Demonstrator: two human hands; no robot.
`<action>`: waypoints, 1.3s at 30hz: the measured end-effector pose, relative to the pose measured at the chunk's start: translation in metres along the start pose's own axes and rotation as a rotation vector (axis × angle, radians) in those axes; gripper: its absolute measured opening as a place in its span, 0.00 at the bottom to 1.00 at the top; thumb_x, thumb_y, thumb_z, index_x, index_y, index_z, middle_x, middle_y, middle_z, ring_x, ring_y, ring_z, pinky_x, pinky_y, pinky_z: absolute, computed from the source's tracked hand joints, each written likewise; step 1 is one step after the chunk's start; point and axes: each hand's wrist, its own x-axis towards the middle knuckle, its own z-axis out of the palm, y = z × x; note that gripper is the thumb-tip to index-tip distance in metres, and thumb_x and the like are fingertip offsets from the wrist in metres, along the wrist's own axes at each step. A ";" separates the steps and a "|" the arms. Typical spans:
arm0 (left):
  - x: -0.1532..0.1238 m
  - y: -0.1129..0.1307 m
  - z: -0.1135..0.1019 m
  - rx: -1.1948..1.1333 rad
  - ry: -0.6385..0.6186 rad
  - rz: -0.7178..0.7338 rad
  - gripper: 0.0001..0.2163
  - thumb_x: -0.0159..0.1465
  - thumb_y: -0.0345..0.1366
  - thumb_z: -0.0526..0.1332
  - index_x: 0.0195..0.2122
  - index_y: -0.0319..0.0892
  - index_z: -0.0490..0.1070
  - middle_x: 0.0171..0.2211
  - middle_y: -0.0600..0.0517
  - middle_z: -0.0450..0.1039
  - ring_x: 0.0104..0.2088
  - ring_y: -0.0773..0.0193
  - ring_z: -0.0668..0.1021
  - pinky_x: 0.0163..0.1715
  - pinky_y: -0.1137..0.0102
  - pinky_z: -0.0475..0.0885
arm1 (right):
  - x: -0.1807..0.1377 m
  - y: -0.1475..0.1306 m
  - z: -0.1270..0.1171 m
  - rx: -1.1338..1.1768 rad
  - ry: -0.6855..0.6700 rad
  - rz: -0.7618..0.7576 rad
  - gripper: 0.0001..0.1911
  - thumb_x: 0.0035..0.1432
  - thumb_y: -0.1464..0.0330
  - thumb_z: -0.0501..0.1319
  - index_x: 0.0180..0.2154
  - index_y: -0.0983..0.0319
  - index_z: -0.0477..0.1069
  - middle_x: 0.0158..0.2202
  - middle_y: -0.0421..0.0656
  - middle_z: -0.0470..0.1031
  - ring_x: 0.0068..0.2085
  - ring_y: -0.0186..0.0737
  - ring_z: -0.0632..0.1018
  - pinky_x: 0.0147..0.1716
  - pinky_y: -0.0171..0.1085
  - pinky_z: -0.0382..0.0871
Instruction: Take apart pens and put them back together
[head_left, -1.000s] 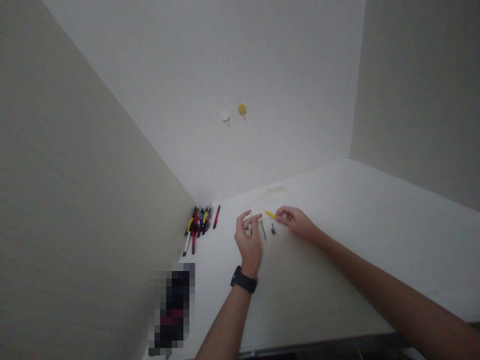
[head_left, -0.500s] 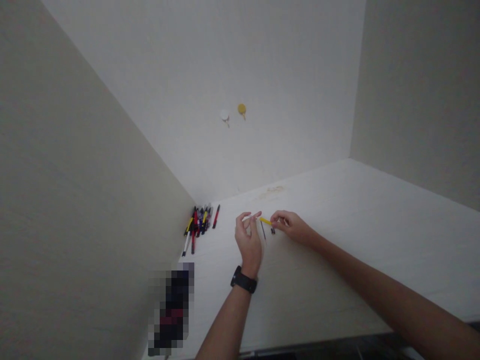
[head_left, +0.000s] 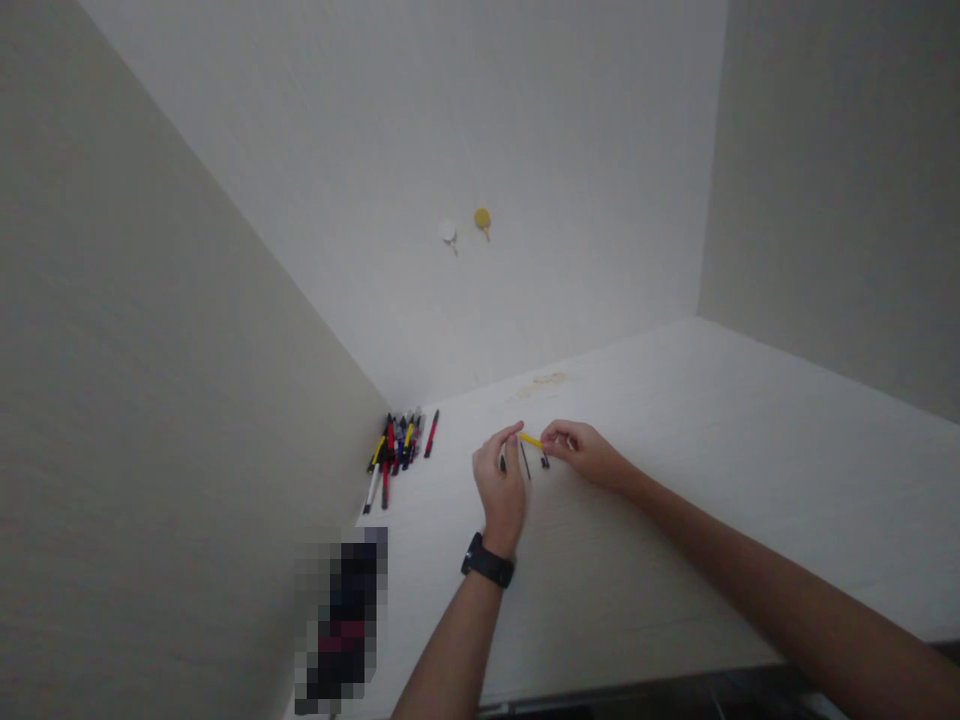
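Between the fingertips of my right hand (head_left: 579,450) is a yellow pen barrel (head_left: 532,440), pointing left. My left hand (head_left: 501,485), with a black watch (head_left: 487,562) on the wrist, has its thumb and forefinger brought together at the barrel's left end. Whether they touch the barrel, or pinch a tiny part, I cannot tell. A small black piece (head_left: 503,464) shows in the gap beside the left thumb. On the table between the hands lies a thin dark pen refill (head_left: 526,461). A short black pen part (head_left: 545,462) lies just below the right fingertips.
Several red, yellow, black and white pens (head_left: 397,440) are heaped against the left wall, with a red pen (head_left: 432,434) a little apart. A blurred-out dark object (head_left: 349,620) lies at the near left. Two hooks (head_left: 482,218) are on the back wall.
The fingers of my left hand have closed together beside the barrel's end, and a small black piece now shows by its thumb. My right hand has barely moved with the barrel.
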 end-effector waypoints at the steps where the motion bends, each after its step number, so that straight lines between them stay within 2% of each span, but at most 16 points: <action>1: 0.000 -0.001 0.000 0.005 0.001 0.008 0.13 0.67 0.38 0.52 0.43 0.43 0.75 0.44 0.46 0.77 0.46 0.60 0.77 0.50 0.60 0.68 | 0.000 0.000 0.000 0.005 -0.001 -0.001 0.07 0.56 0.66 0.58 0.31 0.63 0.72 0.24 0.39 0.71 0.25 0.33 0.67 0.26 0.32 0.58; 7: 0.001 -0.004 -0.001 0.044 0.010 0.021 0.12 0.66 0.39 0.53 0.42 0.44 0.76 0.43 0.47 0.78 0.46 0.59 0.77 0.51 0.59 0.67 | 0.000 0.000 0.000 0.027 0.005 0.008 0.07 0.56 0.66 0.59 0.31 0.63 0.71 0.24 0.39 0.72 0.25 0.33 0.68 0.26 0.32 0.60; 10: 0.000 -0.002 -0.002 0.035 0.048 0.005 0.13 0.67 0.39 0.52 0.45 0.44 0.74 0.45 0.47 0.77 0.47 0.59 0.76 0.50 0.60 0.67 | 0.000 0.000 0.000 0.061 0.019 0.020 0.08 0.55 0.65 0.58 0.32 0.63 0.72 0.25 0.40 0.73 0.26 0.34 0.70 0.27 0.33 0.62; 13: 0.000 -0.001 -0.003 -0.003 0.140 -0.031 0.14 0.69 0.39 0.48 0.48 0.42 0.70 0.45 0.46 0.75 0.47 0.60 0.75 0.48 0.62 0.67 | 0.002 0.002 0.000 0.133 0.087 0.051 0.10 0.55 0.63 0.58 0.33 0.63 0.71 0.27 0.42 0.75 0.28 0.35 0.72 0.29 0.35 0.64; 16: 0.000 -0.006 -0.004 -0.003 0.276 -0.054 0.13 0.69 0.39 0.46 0.46 0.41 0.67 0.43 0.46 0.73 0.44 0.61 0.75 0.46 0.64 0.67 | 0.004 0.008 -0.002 0.228 0.196 0.095 0.11 0.53 0.61 0.59 0.32 0.63 0.70 0.27 0.43 0.75 0.29 0.37 0.74 0.30 0.36 0.67; 18: 0.001 -0.010 -0.004 0.036 0.361 -0.061 0.12 0.69 0.40 0.47 0.44 0.41 0.65 0.41 0.46 0.72 0.42 0.61 0.74 0.45 0.64 0.65 | 0.006 0.012 -0.004 0.297 0.266 0.116 0.12 0.51 0.60 0.61 0.32 0.63 0.69 0.27 0.44 0.76 0.29 0.37 0.75 0.31 0.37 0.68; 20: 0.002 -0.013 -0.004 0.131 0.395 -0.072 0.10 0.69 0.39 0.47 0.43 0.42 0.65 0.40 0.47 0.71 0.42 0.60 0.72 0.45 0.63 0.64 | 0.007 0.014 -0.006 0.362 0.310 0.146 0.14 0.49 0.59 0.63 0.32 0.62 0.69 0.29 0.45 0.77 0.30 0.38 0.75 0.31 0.37 0.68; 22: 0.002 -0.013 -0.004 0.299 0.341 -0.081 0.09 0.68 0.38 0.49 0.42 0.42 0.66 0.40 0.47 0.70 0.43 0.57 0.71 0.45 0.61 0.62 | 0.007 0.015 -0.008 0.409 0.317 0.189 0.15 0.48 0.58 0.63 0.32 0.63 0.69 0.31 0.47 0.78 0.29 0.37 0.75 0.30 0.37 0.67; 27: -0.003 -0.005 -0.001 0.770 -0.006 -0.025 0.07 0.64 0.36 0.54 0.38 0.43 0.70 0.42 0.46 0.66 0.45 0.53 0.67 0.45 0.59 0.58 | 0.007 0.012 -0.010 0.438 0.273 0.235 0.18 0.47 0.55 0.63 0.32 0.64 0.72 0.32 0.48 0.79 0.28 0.36 0.74 0.29 0.36 0.65; 31: -0.008 -0.003 0.001 0.939 -0.193 0.038 0.08 0.62 0.37 0.56 0.36 0.40 0.72 0.42 0.44 0.63 0.45 0.53 0.65 0.44 0.59 0.58 | 0.007 0.009 -0.010 0.451 0.282 0.237 0.19 0.46 0.54 0.64 0.32 0.63 0.72 0.30 0.47 0.79 0.28 0.36 0.73 0.29 0.36 0.64; 34: -0.010 -0.005 0.002 1.003 -0.250 0.069 0.10 0.62 0.38 0.55 0.36 0.38 0.72 0.41 0.43 0.63 0.45 0.52 0.64 0.43 0.58 0.58 | 0.007 0.007 -0.009 0.450 0.289 0.243 0.19 0.46 0.54 0.64 0.32 0.63 0.71 0.30 0.46 0.78 0.28 0.36 0.73 0.28 0.36 0.63; 39: -0.011 -0.005 0.005 1.065 -0.262 0.097 0.11 0.64 0.34 0.52 0.38 0.35 0.71 0.39 0.43 0.63 0.43 0.53 0.64 0.41 0.59 0.59 | 0.007 0.004 -0.009 0.448 0.293 0.245 0.19 0.46 0.53 0.64 0.32 0.63 0.71 0.29 0.46 0.77 0.28 0.37 0.73 0.28 0.36 0.63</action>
